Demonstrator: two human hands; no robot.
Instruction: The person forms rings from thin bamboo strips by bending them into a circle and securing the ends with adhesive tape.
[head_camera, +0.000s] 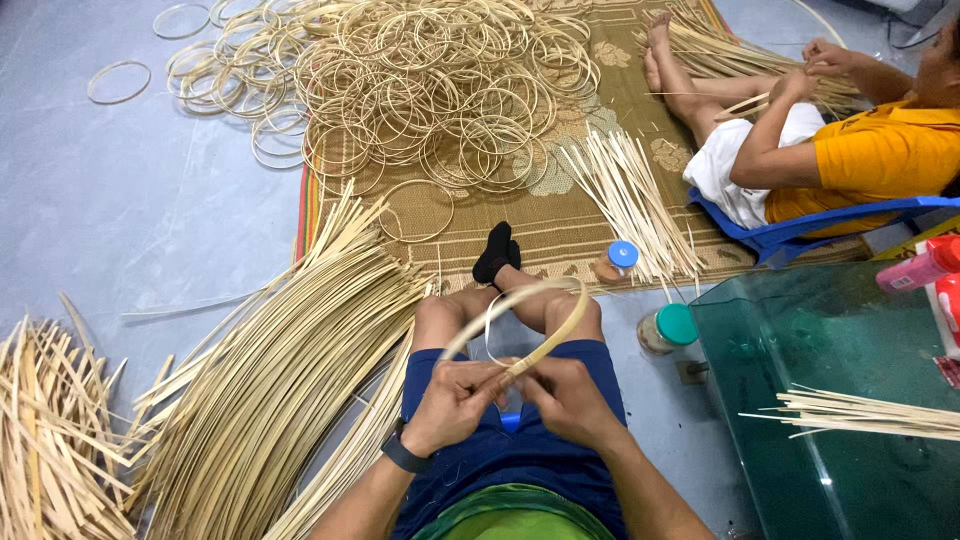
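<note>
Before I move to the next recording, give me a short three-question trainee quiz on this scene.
1. True or false: both hands pinch the same bent bamboo strip, the left hand beside the right hand.
2. Where does the pile of finished rings lie? A) on the glass table B) on the woven mat and floor ahead C) in a blue chair
3. Fill in: the long loose strips lie on the person's ___ side.

Key: 1 true; 2 B; 3 left.
</note>
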